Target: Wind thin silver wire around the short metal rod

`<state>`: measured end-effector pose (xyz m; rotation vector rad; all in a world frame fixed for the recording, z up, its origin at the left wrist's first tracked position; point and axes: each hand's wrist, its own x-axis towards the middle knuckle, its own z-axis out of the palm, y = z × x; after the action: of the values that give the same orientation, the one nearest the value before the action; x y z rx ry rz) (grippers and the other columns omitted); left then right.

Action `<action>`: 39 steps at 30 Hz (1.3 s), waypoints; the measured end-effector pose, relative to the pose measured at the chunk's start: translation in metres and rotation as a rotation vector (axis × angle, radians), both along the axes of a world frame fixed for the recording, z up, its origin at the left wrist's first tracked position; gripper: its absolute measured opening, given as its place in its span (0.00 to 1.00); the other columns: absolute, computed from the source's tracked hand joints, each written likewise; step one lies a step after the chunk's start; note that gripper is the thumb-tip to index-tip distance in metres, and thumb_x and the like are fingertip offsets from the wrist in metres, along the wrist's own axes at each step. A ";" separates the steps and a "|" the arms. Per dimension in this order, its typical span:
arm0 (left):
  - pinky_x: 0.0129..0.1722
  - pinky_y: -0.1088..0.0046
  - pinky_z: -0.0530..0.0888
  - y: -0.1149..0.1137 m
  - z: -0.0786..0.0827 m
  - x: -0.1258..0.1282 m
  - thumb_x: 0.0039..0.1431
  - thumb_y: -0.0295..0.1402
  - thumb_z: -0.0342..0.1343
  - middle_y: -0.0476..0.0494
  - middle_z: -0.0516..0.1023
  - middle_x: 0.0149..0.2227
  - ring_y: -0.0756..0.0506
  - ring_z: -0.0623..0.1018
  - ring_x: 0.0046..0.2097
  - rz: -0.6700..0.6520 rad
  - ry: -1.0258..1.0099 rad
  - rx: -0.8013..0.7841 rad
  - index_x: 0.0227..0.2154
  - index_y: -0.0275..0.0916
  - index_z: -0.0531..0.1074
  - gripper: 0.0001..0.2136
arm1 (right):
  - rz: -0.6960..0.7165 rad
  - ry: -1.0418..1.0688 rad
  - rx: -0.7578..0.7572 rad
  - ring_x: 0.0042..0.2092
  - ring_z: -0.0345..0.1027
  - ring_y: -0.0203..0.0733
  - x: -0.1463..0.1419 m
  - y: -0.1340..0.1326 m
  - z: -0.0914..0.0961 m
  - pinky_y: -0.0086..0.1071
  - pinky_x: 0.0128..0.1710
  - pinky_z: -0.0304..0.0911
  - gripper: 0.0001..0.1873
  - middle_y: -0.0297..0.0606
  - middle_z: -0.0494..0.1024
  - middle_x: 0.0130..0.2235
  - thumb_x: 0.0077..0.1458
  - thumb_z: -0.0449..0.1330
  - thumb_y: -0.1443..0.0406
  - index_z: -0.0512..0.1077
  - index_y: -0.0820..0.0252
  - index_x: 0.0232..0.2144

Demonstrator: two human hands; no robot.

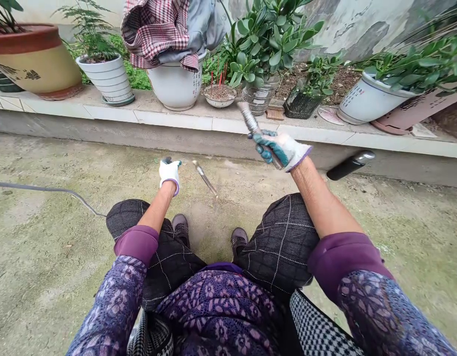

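Observation:
My right hand (pixel 276 148), in a white glove with a green-blue coated palm, is wrapped round a metal rod (pixel 250 118). The rod has a ribbed, thread-like upper section and tilts up to the left; its exact kind is unclear. My left hand (pixel 169 172), in a matching glove, is held low over the concrete with its fingers curled. A small dark patch shows at its fingertips, and I cannot make out whether it is an object. Just right of that hand is a thin, blurred piece with a silvery middle (pixel 202 172), apart from the glove.
A tiled ledge (pixel 176 118) runs across the front, bearing potted plants and a white pot (pixel 175 86) draped with checked cloth (pixel 156 34). A black bottle with a silvery top (pixel 349 166) is by the ledge at right. A grey cable (pixel 46 188) crosses the concrete at left.

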<state>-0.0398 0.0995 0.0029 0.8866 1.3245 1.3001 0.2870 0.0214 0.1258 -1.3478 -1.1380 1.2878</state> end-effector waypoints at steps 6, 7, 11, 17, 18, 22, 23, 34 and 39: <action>0.30 0.72 0.75 -0.014 0.049 0.056 0.60 0.26 0.60 0.38 0.81 0.49 0.49 0.80 0.31 -0.367 0.022 0.073 0.48 0.38 0.74 0.13 | 0.202 -0.309 -0.070 0.16 0.55 0.29 -0.040 0.009 -0.006 0.24 0.11 0.54 0.13 0.29 0.69 0.20 0.52 0.71 0.62 0.75 0.64 0.37; 0.26 0.73 0.74 -0.018 0.057 0.065 0.61 0.28 0.60 0.38 0.81 0.49 0.50 0.80 0.28 -0.469 -0.012 0.044 0.50 0.38 0.74 0.14 | 0.211 -0.357 -0.069 0.16 0.55 0.29 -0.047 0.011 -0.006 0.24 0.11 0.54 0.13 0.29 0.70 0.20 0.52 0.71 0.62 0.75 0.64 0.36; 0.22 0.76 0.74 -0.029 0.078 0.077 0.64 0.32 0.58 0.35 0.83 0.46 0.48 0.81 0.26 -0.742 -0.155 -0.079 0.49 0.36 0.71 0.12 | 0.204 -0.468 -0.039 0.16 0.55 0.28 -0.062 0.016 -0.005 0.24 0.11 0.55 0.12 0.28 0.69 0.20 0.54 0.70 0.61 0.75 0.63 0.34; 0.22 0.76 0.74 -0.035 0.088 0.060 0.62 0.26 0.60 0.43 0.80 0.27 0.50 0.77 0.22 -0.671 -0.085 -0.078 0.40 0.33 0.73 0.05 | 0.188 -0.487 0.006 0.17 0.56 0.28 -0.062 0.016 -0.002 0.23 0.11 0.55 0.11 0.28 0.69 0.20 0.55 0.69 0.63 0.77 0.63 0.39; 0.22 0.77 0.74 -0.035 0.090 0.057 0.61 0.26 0.61 0.44 0.79 0.26 0.51 0.76 0.21 -0.659 -0.062 -0.049 0.38 0.32 0.75 0.04 | 0.173 -0.457 0.006 0.17 0.56 0.28 -0.062 0.016 -0.001 0.23 0.11 0.55 0.10 0.28 0.69 0.20 0.55 0.69 0.63 0.77 0.63 0.39; 0.22 0.78 0.73 -0.036 0.098 0.051 0.57 0.24 0.64 0.43 0.79 0.26 0.51 0.75 0.22 -0.695 0.040 0.031 0.33 0.31 0.78 0.02 | 0.172 -0.327 0.026 0.17 0.56 0.29 -0.064 0.015 0.005 0.23 0.11 0.55 0.11 0.29 0.69 0.20 0.55 0.69 0.64 0.77 0.62 0.40; 0.22 0.78 0.73 -0.035 0.099 0.049 0.57 0.23 0.64 0.43 0.78 0.25 0.51 0.75 0.22 -0.706 0.074 0.045 0.33 0.30 0.78 0.02 | 0.178 -0.318 0.028 0.17 0.56 0.29 -0.064 0.014 0.006 0.23 0.11 0.55 0.12 0.29 0.70 0.20 0.54 0.69 0.64 0.77 0.62 0.40; 0.18 0.79 0.70 -0.020 0.097 0.038 0.53 0.24 0.65 0.44 0.75 0.22 0.52 0.70 0.20 -0.820 0.288 0.136 0.29 0.31 0.80 0.01 | 0.259 -0.284 -0.010 0.16 0.55 0.28 -0.058 0.006 0.006 0.23 0.10 0.54 0.15 0.28 0.69 0.20 0.52 0.71 0.62 0.77 0.64 0.41; 0.16 0.79 0.65 -0.007 0.087 0.030 0.49 0.23 0.66 0.46 0.73 0.19 0.53 0.68 0.19 -0.815 0.372 0.107 0.23 0.34 0.77 0.04 | 0.641 -0.229 -0.024 0.17 0.58 0.29 -0.044 -0.009 0.014 0.23 0.11 0.55 0.18 0.29 0.71 0.21 0.47 0.72 0.58 0.77 0.63 0.38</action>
<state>-0.0094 0.0926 0.0900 1.5877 0.9796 0.5804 0.2427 0.0126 0.1398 -1.2086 -1.8160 1.6167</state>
